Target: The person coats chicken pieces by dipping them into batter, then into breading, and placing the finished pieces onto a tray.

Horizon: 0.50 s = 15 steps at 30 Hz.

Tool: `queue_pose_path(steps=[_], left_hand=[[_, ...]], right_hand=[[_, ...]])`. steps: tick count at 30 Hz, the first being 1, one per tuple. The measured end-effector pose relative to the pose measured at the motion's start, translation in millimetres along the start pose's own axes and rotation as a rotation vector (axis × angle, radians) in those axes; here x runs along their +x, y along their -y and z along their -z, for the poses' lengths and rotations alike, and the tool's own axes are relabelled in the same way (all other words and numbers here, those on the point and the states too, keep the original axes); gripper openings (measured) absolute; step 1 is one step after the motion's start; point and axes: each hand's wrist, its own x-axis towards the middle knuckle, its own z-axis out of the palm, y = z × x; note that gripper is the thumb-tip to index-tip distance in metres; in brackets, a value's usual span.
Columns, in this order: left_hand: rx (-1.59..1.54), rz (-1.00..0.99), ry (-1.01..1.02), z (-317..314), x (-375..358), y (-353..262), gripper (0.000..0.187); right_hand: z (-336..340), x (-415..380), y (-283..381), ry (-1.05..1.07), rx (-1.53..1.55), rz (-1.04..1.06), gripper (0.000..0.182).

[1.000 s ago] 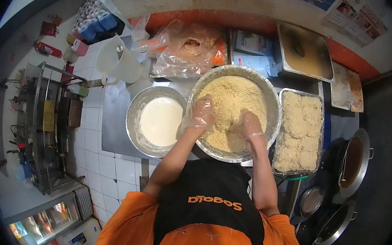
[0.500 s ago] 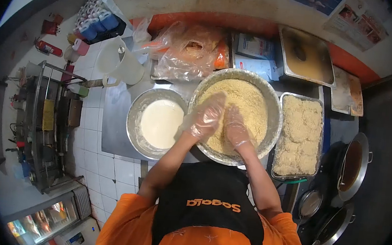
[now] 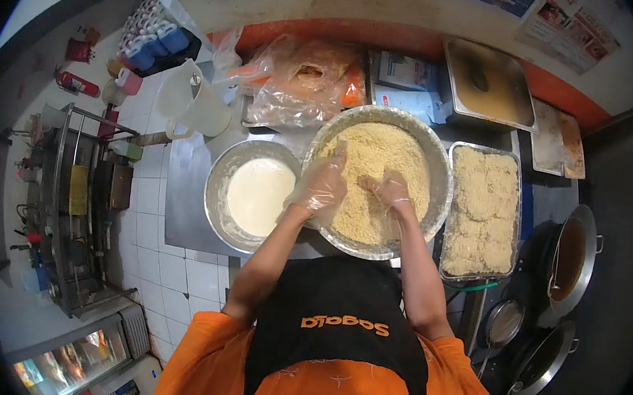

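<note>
A wide metal bowl (image 3: 446,181) of pale yellow crumbs (image 3: 386,147) stands before me, and both my hands are inside it in clear plastic gloves. My left hand (image 3: 325,185) lies at the bowl's left side, its visible fingers stretched forward against the crumbs. Opposite it, my right hand (image 3: 393,191) has its fingers curled inward, tips down at the crumbs; whatever they may hold is hidden. Left of this bowl, close beside it, sits a smaller metal bowl (image 3: 213,206) of white batter (image 3: 259,196). On the right, a tray (image 3: 442,274) carries several crumb-coated pieces (image 3: 485,191).
Behind the bowls lie clear plastic bags (image 3: 297,81). A deep steel pan of murky liquid (image 3: 495,85) stands at the back right, and a clear plastic jug (image 3: 196,106) at the left. Two large woks (image 3: 571,260) and a strainer (image 3: 504,322) are at the right.
My right hand has turned and curled its fingers inward, moving slightly right. My left hand has shifted a little left and tilted onto its side. The camera view has shifted slightly.
</note>
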Motion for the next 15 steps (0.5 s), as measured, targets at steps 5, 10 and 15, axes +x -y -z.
queue_pose_path(steps=[5,10,15], left_hand=[[-0.678,0.021,-0.052,-22,2,46,0.071],[-0.809,-0.147,-0.218,-43,16,48,0.068],[-0.111,-0.072,-0.077,-5,8,13,0.073]], right_hand=[[15,3,-9,0.014,0.750,-0.012,0.060],[56,-27,62,-0.152,-0.082,0.267,0.064],[38,-44,2,-0.168,-0.667,0.003,0.064]])
